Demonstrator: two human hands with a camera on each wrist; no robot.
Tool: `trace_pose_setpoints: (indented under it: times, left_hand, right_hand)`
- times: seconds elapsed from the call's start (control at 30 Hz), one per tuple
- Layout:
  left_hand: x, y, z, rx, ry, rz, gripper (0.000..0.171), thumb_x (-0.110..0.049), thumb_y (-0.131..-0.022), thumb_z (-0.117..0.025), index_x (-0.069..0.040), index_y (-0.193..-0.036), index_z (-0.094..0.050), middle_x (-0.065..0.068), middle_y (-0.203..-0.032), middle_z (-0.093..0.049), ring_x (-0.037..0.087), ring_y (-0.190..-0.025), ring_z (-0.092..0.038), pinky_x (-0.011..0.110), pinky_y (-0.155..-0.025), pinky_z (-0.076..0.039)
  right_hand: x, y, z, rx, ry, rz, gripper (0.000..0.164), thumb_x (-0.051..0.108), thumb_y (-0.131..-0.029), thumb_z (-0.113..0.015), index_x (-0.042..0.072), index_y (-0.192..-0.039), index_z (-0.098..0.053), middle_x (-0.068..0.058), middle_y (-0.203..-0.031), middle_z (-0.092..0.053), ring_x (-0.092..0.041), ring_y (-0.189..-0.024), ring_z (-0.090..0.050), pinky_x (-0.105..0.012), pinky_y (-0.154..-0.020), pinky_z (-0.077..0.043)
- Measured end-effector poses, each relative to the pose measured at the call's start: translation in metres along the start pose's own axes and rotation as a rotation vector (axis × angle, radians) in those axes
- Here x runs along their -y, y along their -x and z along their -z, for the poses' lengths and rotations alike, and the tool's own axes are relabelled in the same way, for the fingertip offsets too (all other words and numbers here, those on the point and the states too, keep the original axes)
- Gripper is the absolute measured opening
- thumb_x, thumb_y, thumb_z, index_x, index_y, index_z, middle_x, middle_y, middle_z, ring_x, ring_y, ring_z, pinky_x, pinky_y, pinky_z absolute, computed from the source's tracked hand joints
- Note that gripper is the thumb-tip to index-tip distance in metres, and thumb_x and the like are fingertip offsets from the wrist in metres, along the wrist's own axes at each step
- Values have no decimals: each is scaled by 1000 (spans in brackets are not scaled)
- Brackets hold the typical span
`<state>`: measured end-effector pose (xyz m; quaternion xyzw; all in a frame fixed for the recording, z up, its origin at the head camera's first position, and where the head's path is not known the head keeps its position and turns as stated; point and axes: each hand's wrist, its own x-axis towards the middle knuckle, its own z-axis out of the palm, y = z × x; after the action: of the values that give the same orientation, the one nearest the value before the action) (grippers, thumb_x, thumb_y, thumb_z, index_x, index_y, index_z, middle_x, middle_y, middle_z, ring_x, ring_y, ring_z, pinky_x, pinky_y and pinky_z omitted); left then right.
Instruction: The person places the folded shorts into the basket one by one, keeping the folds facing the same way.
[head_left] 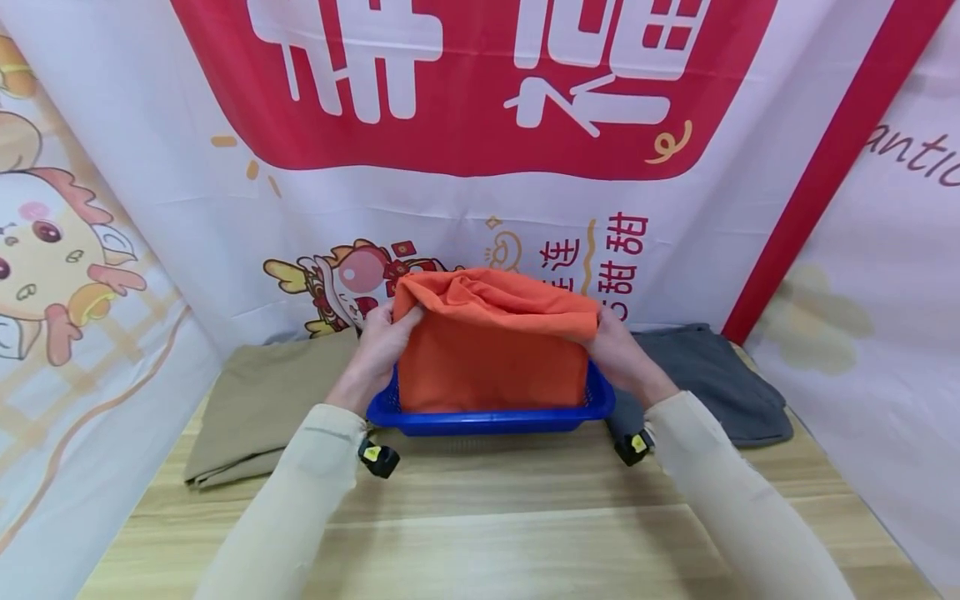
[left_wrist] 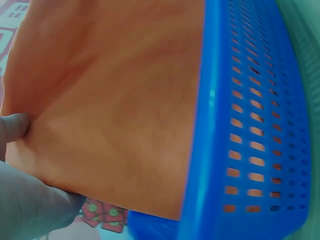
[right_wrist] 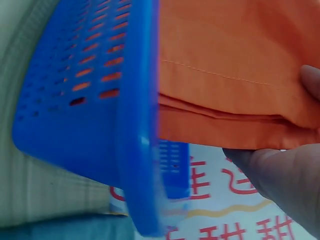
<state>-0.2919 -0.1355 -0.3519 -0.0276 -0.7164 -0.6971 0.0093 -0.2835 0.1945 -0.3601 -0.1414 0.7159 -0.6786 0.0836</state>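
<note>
My left hand point(head_left: 377, 348) and right hand point(head_left: 626, 354) pinch the orange cloth point(head_left: 491, 367) between fingers point(left_wrist: 40, 205); only the right wrist view shows its stitching point(right_wrist: 215, 73).

Cream long sleeves point(head_left: 288, 500); black wrist devices point(head_left: 386, 463); yellow label point(head_left: 639, 443) on each

A: Between the fingers of the left hand point(head_left: 382, 342) and right hand point(head_left: 618, 352)?
B: Orange cloth point(head_left: 491, 367): plain, one dashed line of paler stitching.
A: Below the fingers?
B: Basket point(head_left: 487, 423): solid blue, patterned with rows of slots.
A: Left of the left fingers?
B: Tan cloth point(head_left: 270, 400), plain.
A: Right of the right fingers?
B: Dark grey cloth point(head_left: 712, 383), plain.
A: Behind the fingers?
B: Backdrop point(head_left: 420, 200): white; red panel point(head_left: 476, 100) above, bearing white characters point(head_left: 630, 108).
A: Nearer than the fingers?
B: Sleeves point(head_left: 300, 492), cream; tabletop point(head_left: 480, 508), pale wood-grain.
</note>
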Motion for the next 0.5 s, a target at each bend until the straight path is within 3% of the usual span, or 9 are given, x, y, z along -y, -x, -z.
trace_pose_setpoints:
  times: [0.3, 0.5]
  left_hand:
    - [22, -16, 0, -27, -54, 108, 34, -28, -102, -61, 0, -122, -63, 9, -106, -66, 19, -90, -62, 31, -81, -51]
    - [30, -22, -2, -48, -66, 140, 36, -31, -102, -62, 1, -120, -64, 10, -107, -66, 20, -92, -60, 33, -84, -49]
  right_hand:
    - [-19, -15, -5, -52, -70, -185, 44, 20, -104, -60, 13, -146, -47, -10, -138, -54, -27, -124, -50, -48, -109, -39]
    - [-30, -26, -9, -109, -92, -235, 44, 21, -102, -63, 16, -144, -49, -8, -141, -54, -28, -127, -49, -49, -113, -35]
